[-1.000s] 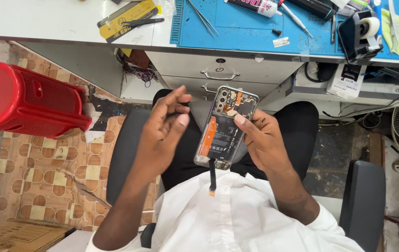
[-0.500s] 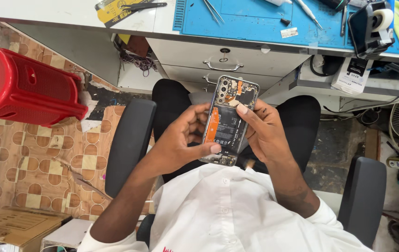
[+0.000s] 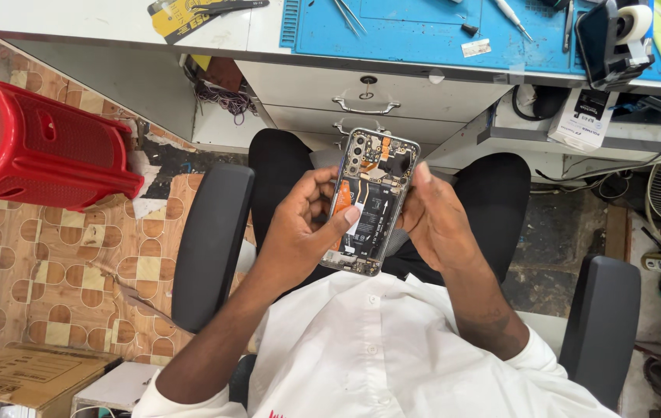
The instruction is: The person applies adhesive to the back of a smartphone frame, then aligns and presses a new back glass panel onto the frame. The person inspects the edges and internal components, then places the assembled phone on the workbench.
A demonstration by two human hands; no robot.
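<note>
An opened smartphone (image 3: 373,197) with its back cover off shows a black battery, an orange flex strip and camera modules at the top. I hold it upright over my lap. My left hand (image 3: 303,224) grips its left edge, thumb pressed on the battery area. Along the right edge sits my right hand (image 3: 435,220), with a fingertip touching the upper right corner. I am seated in a chair with black armrests (image 3: 210,240).
A white workbench with drawers (image 3: 365,104) stands ahead, topped by a blue mat (image 3: 423,27) carrying tweezers, screwdrivers and a tape dispenser (image 3: 616,35). A red plastic stool (image 3: 29,147) lies at the left on the tiled floor. A cardboard box (image 3: 29,375) sits bottom left.
My left hand has closed in from hovering beside the phone onto its left edge, thumb now on the battery. The dark strip hanging below the phone a second ago is gone from view.
</note>
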